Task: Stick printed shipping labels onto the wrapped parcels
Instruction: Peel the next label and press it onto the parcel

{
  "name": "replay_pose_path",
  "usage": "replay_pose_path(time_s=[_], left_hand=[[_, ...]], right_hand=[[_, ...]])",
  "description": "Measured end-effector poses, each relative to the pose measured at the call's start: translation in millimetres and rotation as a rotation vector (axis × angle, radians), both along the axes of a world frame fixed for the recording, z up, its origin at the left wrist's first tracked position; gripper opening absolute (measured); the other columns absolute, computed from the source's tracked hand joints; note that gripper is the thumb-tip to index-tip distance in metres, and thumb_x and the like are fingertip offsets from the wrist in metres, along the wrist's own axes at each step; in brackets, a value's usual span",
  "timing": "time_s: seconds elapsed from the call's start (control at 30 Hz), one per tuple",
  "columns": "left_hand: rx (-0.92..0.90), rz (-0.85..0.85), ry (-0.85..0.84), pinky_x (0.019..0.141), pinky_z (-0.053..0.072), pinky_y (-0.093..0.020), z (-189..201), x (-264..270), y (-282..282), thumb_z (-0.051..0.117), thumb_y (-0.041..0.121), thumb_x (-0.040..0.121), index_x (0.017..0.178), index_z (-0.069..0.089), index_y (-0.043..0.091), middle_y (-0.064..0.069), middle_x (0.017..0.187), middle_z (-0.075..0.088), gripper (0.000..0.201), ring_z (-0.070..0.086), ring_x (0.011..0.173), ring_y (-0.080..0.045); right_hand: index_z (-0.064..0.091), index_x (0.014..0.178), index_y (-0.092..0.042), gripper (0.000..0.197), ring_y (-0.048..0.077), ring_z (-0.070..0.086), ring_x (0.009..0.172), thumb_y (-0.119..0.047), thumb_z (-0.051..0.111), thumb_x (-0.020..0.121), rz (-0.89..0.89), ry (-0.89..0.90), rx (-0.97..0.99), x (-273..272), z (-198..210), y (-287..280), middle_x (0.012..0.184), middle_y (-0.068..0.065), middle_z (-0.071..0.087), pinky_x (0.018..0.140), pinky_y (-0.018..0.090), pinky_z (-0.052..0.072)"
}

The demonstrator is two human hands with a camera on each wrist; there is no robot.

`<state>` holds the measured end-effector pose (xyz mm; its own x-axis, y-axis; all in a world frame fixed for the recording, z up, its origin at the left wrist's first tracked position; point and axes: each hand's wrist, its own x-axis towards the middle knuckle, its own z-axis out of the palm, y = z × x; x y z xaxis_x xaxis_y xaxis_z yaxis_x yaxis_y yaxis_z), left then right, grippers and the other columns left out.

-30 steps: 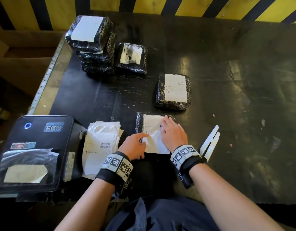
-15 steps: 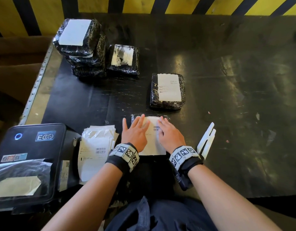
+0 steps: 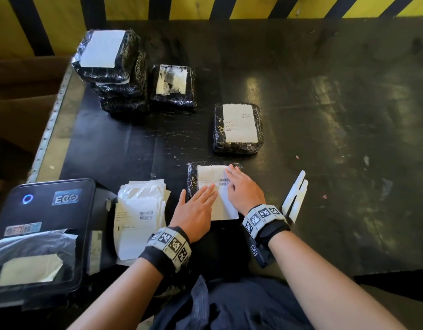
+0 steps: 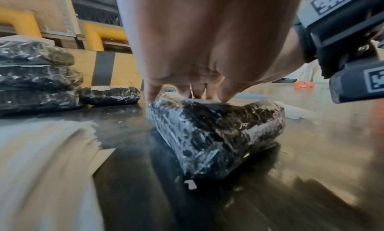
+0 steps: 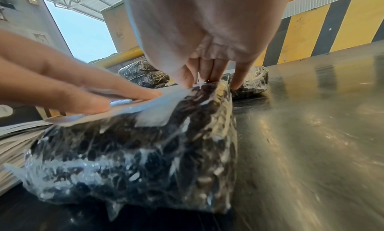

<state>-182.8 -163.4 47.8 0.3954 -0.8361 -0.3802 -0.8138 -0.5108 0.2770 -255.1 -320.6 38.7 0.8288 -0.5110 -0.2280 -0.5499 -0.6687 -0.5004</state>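
Observation:
A black parcel in clear wrap (image 3: pixel 192 178) (image 4: pixel 216 132) (image 5: pixel 133 152) lies on the dark table near the front edge. A white shipping label (image 3: pixel 212 173) (image 5: pixel 158 101) with a barcode covers its top. My left hand (image 3: pixel 196 208) (image 4: pixel 199 54) lies flat with straight fingers on the label's near left part. My right hand (image 3: pixel 243 186) (image 5: pixel 203 45) presses the label's far right part with straight fingers. A stack of loose printed labels (image 3: pixel 139 215) sits left of the parcel.
A labelled parcel (image 3: pixel 238 128) lies just beyond. A stack of wrapped parcels (image 3: pixel 110 67) and a single one (image 3: pixel 173 85) stand at the back left. A black label printer (image 3: pixel 41 232) fills the front left. White backing strips (image 3: pixel 296 196) lie to the right.
My left hand went from pinching the label's edge to lying flat on it, then slid toward me. My right hand slid farther up the label.

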Motion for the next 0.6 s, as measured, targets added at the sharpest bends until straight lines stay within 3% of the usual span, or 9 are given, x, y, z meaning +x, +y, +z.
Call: replay_pose_path(time_s=[0.07, 0.13, 0.23, 0.3, 0.37, 0.4, 0.5, 0.6], left_hand=[[-0.010, 0.029, 0.024, 0.117, -0.002, -0.054, 0, 0, 11, 0.028, 0.022, 0.100, 0.152, 0.012, 0.029, 0.015, 0.159, -0.004, 0.055, -0.007, 0.145, -0.003], [-0.027, 0.078, 0.050, 0.118, 0.000, -0.053, -1, -1, 20, 0.028, 0.024, 0.100, 0.151, 0.013, 0.032, 0.018, 0.158, -0.002, 0.054, -0.006, 0.145, -0.002], [-0.054, 0.146, 0.091, 0.119, 0.001, -0.050, -3, -3, 30, 0.029, 0.022, 0.099, 0.150, 0.012, 0.036, 0.021, 0.157, -0.002, 0.056, -0.005, 0.144, 0.001], [-0.071, 0.180, 0.115, 0.119, 0.003, -0.049, -3, -4, 31, 0.029, 0.020, 0.099, 0.150, 0.012, 0.038, 0.022, 0.157, -0.001, 0.057, -0.004, 0.144, 0.002], [-0.065, 0.189, 0.125, 0.119, 0.005, -0.049, -3, -5, 29, 0.029, 0.017, 0.098, 0.150, 0.012, 0.037, 0.022, 0.156, -0.001, 0.058, -0.004, 0.143, 0.003], [-0.059, 0.188, 0.123, 0.119, 0.006, -0.050, -3, -6, 28, 0.029, 0.016, 0.098, 0.150, 0.012, 0.036, 0.022, 0.157, -0.001, 0.058, -0.004, 0.143, 0.003], [-0.056, 0.183, 0.135, 0.119, 0.007, -0.050, -3, -6, 28, 0.027, 0.019, 0.100, 0.150, 0.014, 0.033, 0.021, 0.157, -0.002, 0.054, -0.005, 0.144, 0.001], [-0.052, 0.185, 0.136, 0.119, 0.006, -0.050, -4, -7, 28, 0.026, 0.027, 0.101, 0.150, 0.013, 0.034, 0.018, 0.158, -0.004, 0.051, -0.005, 0.145, -0.002]], right_hand=[[0.051, 0.138, -0.022, 0.042, 0.012, 0.036, 0.140, -0.016, 0.040, 0.098, -0.032, 0.044, -0.001, 5, 6, 1, 0.153, -0.009, 0.039, 0.109, 0.031, 0.036], [0.062, 0.120, -0.021, 0.032, 0.023, 0.055, 0.120, -0.020, 0.041, 0.096, -0.102, 0.064, -0.027, 11, 15, 6, 0.134, -0.002, 0.059, 0.097, 0.035, 0.047], [0.063, 0.096, -0.020, 0.024, 0.029, 0.062, 0.098, -0.023, 0.039, 0.095, -0.082, 0.033, -0.090, 13, 24, 26, 0.107, 0.003, 0.068, 0.079, 0.034, 0.048], [0.064, 0.106, -0.019, 0.028, 0.028, 0.059, 0.113, -0.025, 0.038, 0.097, 0.024, 0.024, -0.114, 2, 18, 48, 0.121, 0.003, 0.065, 0.086, 0.033, 0.046], [0.057, 0.132, -0.017, 0.039, 0.017, 0.041, 0.138, -0.027, 0.038, 0.100, 0.091, 0.011, -0.130, -15, 5, 65, 0.148, -0.001, 0.047, 0.109, 0.033, 0.035], [0.050, 0.140, -0.017, 0.042, 0.013, 0.033, 0.142, -0.027, 0.038, 0.101, 0.082, 0.006, -0.136, -25, -1, 70, 0.153, -0.003, 0.039, 0.114, 0.033, 0.028], [0.039, 0.148, -0.020, 0.047, 0.008, 0.024, 0.145, -0.029, 0.035, 0.102, 0.010, 0.070, -0.189, -47, -10, 68, 0.158, -0.009, 0.029, 0.118, 0.034, 0.019], [0.029, 0.151, -0.023, 0.050, 0.010, 0.016, 0.148, -0.032, 0.028, 0.103, -0.093, 0.173, -0.208, -58, -9, 58, 0.161, -0.008, 0.018, 0.120, 0.036, 0.014]])
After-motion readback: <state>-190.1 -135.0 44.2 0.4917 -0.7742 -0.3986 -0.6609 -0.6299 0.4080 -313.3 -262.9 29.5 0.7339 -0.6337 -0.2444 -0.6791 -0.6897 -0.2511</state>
